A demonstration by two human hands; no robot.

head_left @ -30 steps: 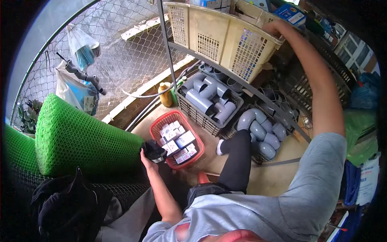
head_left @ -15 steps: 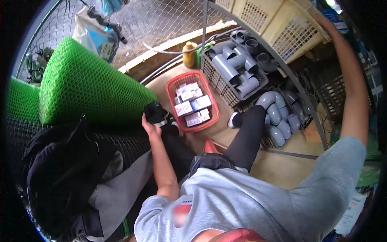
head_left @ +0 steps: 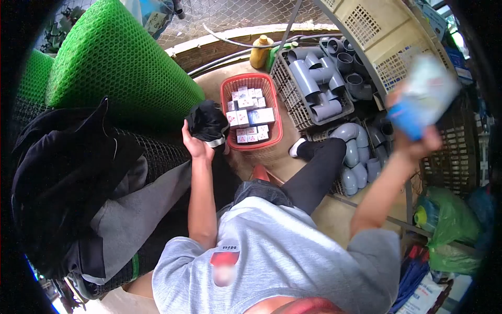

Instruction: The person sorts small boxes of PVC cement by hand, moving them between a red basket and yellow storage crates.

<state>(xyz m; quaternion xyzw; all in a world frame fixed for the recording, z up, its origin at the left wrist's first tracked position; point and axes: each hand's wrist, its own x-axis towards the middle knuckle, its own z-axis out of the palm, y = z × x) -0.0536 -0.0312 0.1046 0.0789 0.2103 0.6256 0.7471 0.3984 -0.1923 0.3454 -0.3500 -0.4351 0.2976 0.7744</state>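
Note:
Beside the red basket, my left hand [head_left: 197, 144] is closed around a bunched black cloth [head_left: 207, 119] that has a pale band at its lower edge. Up on the right, in front of the cream crate [head_left: 395, 65], my right hand [head_left: 421, 145] grips a blue and white package [head_left: 426, 94]. Motion smears the package, so its printing cannot be read. Several small white boxes [head_left: 251, 116] with red marks lie stacked in the red plastic basket [head_left: 226, 86] on the floor between the two hands.
Grey crates [head_left: 293, 107] of grey pipe fittings [head_left: 304, 78] stand right of the basket. A green mesh roll [head_left: 125, 78] and dark clothes [head_left: 68, 178] fill the left. A yellow bottle [head_left: 260, 52] stands behind the basket. Green plastic bags [head_left: 460, 225] hang at right.
My right hand has come down and inward from the cream crate, now with the blue and white package in it. My left hand keeps hold of the black cloth. The view has shifted slightly.

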